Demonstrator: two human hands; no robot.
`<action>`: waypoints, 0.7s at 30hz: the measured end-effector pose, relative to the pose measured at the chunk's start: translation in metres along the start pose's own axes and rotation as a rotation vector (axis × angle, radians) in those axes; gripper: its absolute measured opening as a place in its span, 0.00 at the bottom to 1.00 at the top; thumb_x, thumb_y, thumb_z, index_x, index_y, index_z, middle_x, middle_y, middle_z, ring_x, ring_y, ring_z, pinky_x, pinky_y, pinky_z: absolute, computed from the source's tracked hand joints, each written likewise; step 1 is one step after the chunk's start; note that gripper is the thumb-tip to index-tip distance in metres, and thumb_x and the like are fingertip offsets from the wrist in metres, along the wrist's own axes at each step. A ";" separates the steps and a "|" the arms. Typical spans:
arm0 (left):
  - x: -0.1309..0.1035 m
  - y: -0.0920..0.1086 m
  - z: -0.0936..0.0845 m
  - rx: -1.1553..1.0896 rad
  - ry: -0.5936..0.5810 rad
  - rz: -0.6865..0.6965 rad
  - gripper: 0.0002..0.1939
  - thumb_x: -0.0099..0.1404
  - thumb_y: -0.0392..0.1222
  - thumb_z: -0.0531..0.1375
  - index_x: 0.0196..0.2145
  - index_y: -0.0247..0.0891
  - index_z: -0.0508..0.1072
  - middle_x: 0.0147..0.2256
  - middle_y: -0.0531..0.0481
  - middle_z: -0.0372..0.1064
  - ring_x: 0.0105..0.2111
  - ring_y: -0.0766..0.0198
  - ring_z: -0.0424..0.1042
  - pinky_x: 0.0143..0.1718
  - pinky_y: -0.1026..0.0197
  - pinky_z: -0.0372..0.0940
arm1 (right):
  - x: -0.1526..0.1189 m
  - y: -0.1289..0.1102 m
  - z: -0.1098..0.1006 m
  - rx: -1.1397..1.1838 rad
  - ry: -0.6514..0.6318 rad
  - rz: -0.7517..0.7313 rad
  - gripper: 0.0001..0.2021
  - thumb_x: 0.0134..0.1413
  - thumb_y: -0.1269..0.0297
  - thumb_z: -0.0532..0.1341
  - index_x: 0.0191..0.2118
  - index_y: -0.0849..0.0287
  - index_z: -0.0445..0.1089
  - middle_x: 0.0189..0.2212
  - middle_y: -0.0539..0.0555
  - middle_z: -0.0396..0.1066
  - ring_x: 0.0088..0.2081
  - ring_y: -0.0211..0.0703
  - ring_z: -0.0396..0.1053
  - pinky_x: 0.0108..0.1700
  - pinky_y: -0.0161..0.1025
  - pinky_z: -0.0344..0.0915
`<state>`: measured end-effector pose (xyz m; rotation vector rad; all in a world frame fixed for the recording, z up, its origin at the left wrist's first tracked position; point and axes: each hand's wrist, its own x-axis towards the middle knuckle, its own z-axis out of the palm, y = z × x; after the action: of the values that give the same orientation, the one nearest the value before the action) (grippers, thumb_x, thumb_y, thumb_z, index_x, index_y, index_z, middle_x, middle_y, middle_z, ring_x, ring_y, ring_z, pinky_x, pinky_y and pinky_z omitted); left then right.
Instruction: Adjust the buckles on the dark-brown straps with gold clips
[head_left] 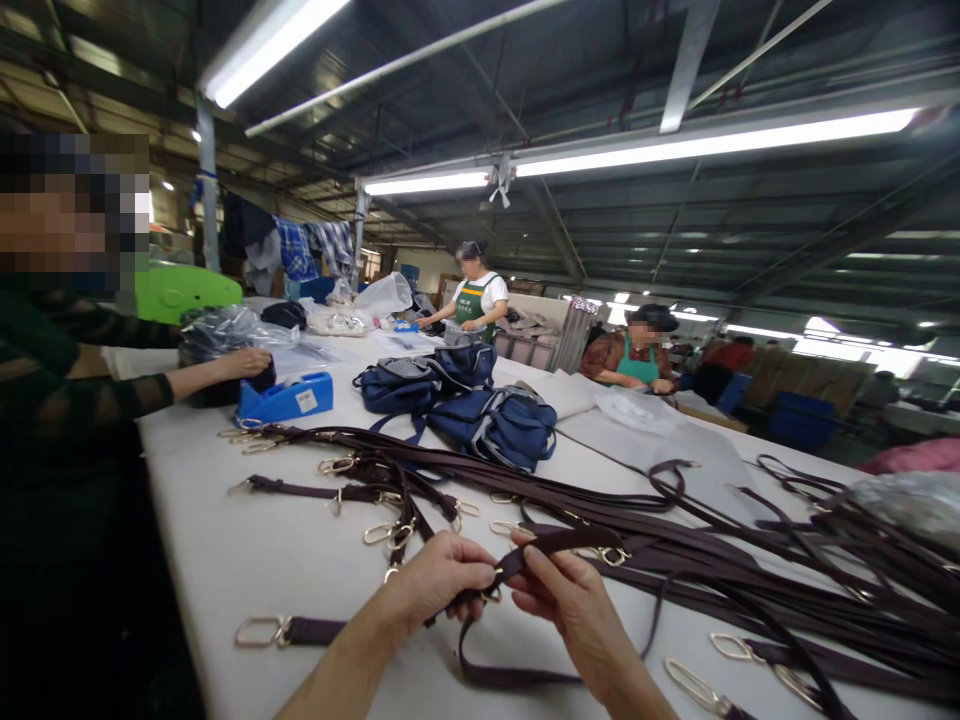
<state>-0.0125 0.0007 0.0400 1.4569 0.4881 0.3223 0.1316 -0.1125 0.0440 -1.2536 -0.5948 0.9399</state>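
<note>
Between the left grip (444,575) and right grip (566,592), both pinching it, a flat, dark brown strap (513,563) appears mid-handling, while many similar straps (540,487) with gold-coloured metal clasps (283,631) lie around them on the white tabletop (202,550), whether finished or waiting being unclear.

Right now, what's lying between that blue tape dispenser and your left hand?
In the head view, dark straps with gold-coloured clasps lie on the white table between the blue tape dispenser and the left hand.
</note>
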 end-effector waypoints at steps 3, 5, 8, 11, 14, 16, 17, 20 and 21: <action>-0.001 0.001 0.000 0.004 0.013 0.006 0.16 0.50 0.46 0.59 0.32 0.31 0.76 0.17 0.53 0.67 0.15 0.72 0.59 0.17 0.69 0.51 | -0.001 0.000 0.002 -0.052 -0.002 -0.037 0.34 0.31 0.45 0.75 0.45 0.61 0.76 0.32 0.56 0.79 0.34 0.46 0.77 0.32 0.35 0.74; -0.002 0.001 0.000 0.001 0.025 0.006 0.17 0.50 0.45 0.59 0.33 0.31 0.76 0.17 0.53 0.67 0.15 0.72 0.59 0.17 0.69 0.51 | -0.002 0.000 0.003 -0.068 0.003 -0.071 0.33 0.31 0.44 0.74 0.44 0.61 0.76 0.31 0.55 0.79 0.34 0.46 0.77 0.32 0.36 0.74; -0.003 0.002 0.001 0.001 0.035 0.012 0.16 0.49 0.45 0.59 0.32 0.31 0.76 0.17 0.53 0.66 0.15 0.72 0.60 0.17 0.69 0.52 | -0.003 0.001 0.005 -0.079 0.012 -0.093 0.33 0.30 0.42 0.74 0.42 0.61 0.77 0.30 0.55 0.78 0.33 0.47 0.77 0.31 0.37 0.75; -0.005 0.006 0.002 0.016 0.051 -0.010 0.16 0.48 0.44 0.58 0.31 0.31 0.76 0.17 0.53 0.67 0.15 0.72 0.59 0.17 0.69 0.52 | -0.003 0.001 0.006 -0.118 0.015 -0.115 0.34 0.27 0.41 0.74 0.41 0.61 0.77 0.30 0.56 0.78 0.32 0.49 0.77 0.30 0.39 0.76; -0.007 0.009 0.003 0.037 0.080 -0.036 0.16 0.47 0.44 0.58 0.31 0.31 0.76 0.16 0.53 0.67 0.14 0.72 0.59 0.16 0.69 0.50 | -0.005 0.002 0.007 -0.201 0.012 -0.182 0.33 0.33 0.39 0.72 0.43 0.60 0.77 0.33 0.57 0.78 0.34 0.51 0.77 0.32 0.42 0.77; -0.007 0.011 0.005 0.036 0.101 -0.037 0.17 0.45 0.43 0.58 0.31 0.31 0.76 0.16 0.53 0.67 0.14 0.72 0.59 0.15 0.69 0.50 | -0.006 0.004 0.008 -0.286 0.009 -0.235 0.33 0.37 0.38 0.69 0.44 0.59 0.77 0.34 0.58 0.78 0.35 0.53 0.77 0.33 0.44 0.77; -0.006 0.011 0.006 0.026 0.116 -0.034 0.17 0.44 0.44 0.57 0.31 0.31 0.75 0.16 0.53 0.67 0.14 0.72 0.59 0.15 0.69 0.50 | -0.006 0.006 0.008 -0.332 0.011 -0.269 0.32 0.39 0.38 0.68 0.45 0.59 0.77 0.34 0.58 0.78 0.35 0.54 0.76 0.33 0.45 0.77; -0.002 0.008 0.011 0.007 0.166 -0.015 0.19 0.43 0.46 0.58 0.32 0.32 0.74 0.17 0.53 0.67 0.13 0.71 0.59 0.14 0.68 0.49 | -0.006 0.015 0.007 -0.457 0.029 -0.415 0.24 0.46 0.43 0.66 0.44 0.55 0.78 0.36 0.58 0.79 0.37 0.55 0.76 0.37 0.46 0.77; -0.001 0.006 0.013 0.012 0.183 -0.005 0.20 0.43 0.48 0.58 0.33 0.32 0.74 0.16 0.54 0.66 0.13 0.71 0.58 0.14 0.68 0.49 | -0.004 0.020 0.007 -0.488 0.045 -0.482 0.20 0.48 0.47 0.66 0.44 0.53 0.78 0.37 0.57 0.79 0.37 0.55 0.77 0.40 0.45 0.76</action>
<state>-0.0059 -0.0104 0.0462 1.4448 0.6414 0.4519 0.1179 -0.1117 0.0270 -1.4611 -1.0767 0.3679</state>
